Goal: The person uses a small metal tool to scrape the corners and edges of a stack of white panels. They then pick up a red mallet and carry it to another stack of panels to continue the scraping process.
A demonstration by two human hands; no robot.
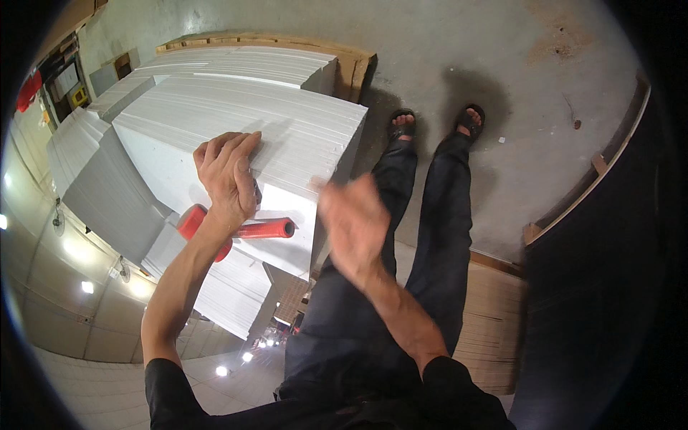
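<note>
A tall stack of white boards [242, 118] stands before me, its layered edges facing up in the picture. My left hand [228, 172] rests at the stack's upper edge with its fingers bent; whether it grips a board cannot be told. Across the white top face [274, 252] lies a red tool [266, 228] with a tubular handle and a wider head, perhaps a tape dispenser, partly hidden behind my left wrist. My right hand [355, 220], blurred by motion, is near the stack's right corner, its fingers bent; whether it holds anything cannot be told.
More white board stacks [118, 183] stand at the left. A wooden pallet edge [355, 64] shows beyond the stack. My sandalled feet are on the concrete floor [516, 70]. At the right are a dark panel [586, 290] with a pale rim and a stack of brown sheets [489, 322].
</note>
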